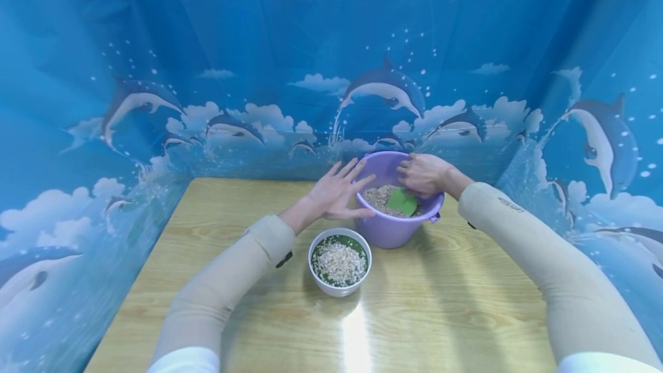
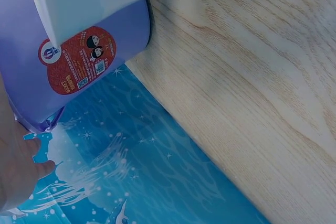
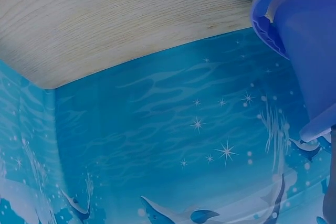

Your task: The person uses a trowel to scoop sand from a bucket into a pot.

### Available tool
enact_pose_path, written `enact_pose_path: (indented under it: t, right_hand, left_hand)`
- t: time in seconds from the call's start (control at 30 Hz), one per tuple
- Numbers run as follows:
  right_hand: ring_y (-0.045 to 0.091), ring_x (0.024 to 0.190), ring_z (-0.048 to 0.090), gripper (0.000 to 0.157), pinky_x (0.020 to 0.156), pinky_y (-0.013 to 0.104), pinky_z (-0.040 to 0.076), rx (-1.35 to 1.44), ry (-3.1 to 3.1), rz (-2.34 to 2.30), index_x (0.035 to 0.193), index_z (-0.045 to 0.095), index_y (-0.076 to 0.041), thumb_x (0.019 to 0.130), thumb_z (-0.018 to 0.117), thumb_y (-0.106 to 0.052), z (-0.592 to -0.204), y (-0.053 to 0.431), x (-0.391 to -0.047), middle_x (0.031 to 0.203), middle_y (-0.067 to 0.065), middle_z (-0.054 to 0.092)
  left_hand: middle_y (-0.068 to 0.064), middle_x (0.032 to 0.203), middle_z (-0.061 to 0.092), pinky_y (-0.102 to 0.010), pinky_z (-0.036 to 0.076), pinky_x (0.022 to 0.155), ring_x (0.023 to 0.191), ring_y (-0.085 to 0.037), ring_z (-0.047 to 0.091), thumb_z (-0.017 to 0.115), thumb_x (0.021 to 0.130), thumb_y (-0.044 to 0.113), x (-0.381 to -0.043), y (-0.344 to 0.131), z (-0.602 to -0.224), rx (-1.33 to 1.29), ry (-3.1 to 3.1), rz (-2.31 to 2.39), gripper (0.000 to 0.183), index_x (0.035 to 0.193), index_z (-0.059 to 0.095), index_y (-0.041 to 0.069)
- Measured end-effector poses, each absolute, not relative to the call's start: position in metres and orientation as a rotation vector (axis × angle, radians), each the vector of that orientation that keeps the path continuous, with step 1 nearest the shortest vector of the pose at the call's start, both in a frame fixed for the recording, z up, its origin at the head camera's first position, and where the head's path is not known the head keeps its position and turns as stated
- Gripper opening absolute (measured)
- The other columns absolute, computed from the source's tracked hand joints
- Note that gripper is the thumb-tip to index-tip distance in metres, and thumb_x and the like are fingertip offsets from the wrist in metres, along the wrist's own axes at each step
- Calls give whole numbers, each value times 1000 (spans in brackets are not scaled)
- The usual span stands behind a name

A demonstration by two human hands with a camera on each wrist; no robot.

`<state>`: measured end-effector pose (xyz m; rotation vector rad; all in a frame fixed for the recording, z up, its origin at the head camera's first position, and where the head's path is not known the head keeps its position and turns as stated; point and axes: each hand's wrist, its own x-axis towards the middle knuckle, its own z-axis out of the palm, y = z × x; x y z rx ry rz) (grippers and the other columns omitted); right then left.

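A purple bucket (image 1: 385,231) stands on the table, partly filled with light brown grains (image 1: 377,194). My right hand (image 1: 427,174) reaches over its right rim and grips a green scoop (image 1: 402,202); the handle is hidden in the fist, and the blade rests among the grains. Fingers spread, my left hand (image 1: 336,191) lies against the bucket's left rim. In front of the bucket sits a white bowl (image 1: 336,290), green inside, with pale flakes (image 1: 339,262) in it. The left wrist view has the bucket's red label (image 2: 81,61) and part of my left hand (image 2: 21,161).
The wooden table (image 1: 248,315) carries the bucket and bowl, and its far edge runs just behind the bucket. Blue curtains (image 1: 290,27) printed with dolphins hang around the back and sides. In the right wrist view, the bucket's handle joint (image 3: 270,22) shows near the table edge.
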<state>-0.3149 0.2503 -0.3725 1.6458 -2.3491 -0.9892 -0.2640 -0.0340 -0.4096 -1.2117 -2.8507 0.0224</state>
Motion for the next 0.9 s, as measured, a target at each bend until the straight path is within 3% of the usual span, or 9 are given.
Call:
enact_pose_path:
  t: [0.27, 0.9]
  right_hand:
    - [24, 86, 65, 37, 76, 43, 60, 1617, -2427, -895, 96, 71, -13, 98, 69, -51, -377, 249, -313, 92, 6, 69]
    - [24, 82, 67, 40, 73, 43, 61, 1588, -2476, -621, 98, 73, -12, 97, 70, -52, -390, 249, -307, 91, 5, 71]
  left_hand:
    - [-17, 179, 5, -63, 19, 135, 167, -39, 13, 39, 97, 82, -264, -34, -411, -1219, -2838, 21, 96, 170, 24, 21]
    - [-16, 179, 6, -61, 18, 135, 167, -39, 14, 39, 97, 83, -265, -35, -412, -1212, -2835, 12, 97, 170, 23, 22]
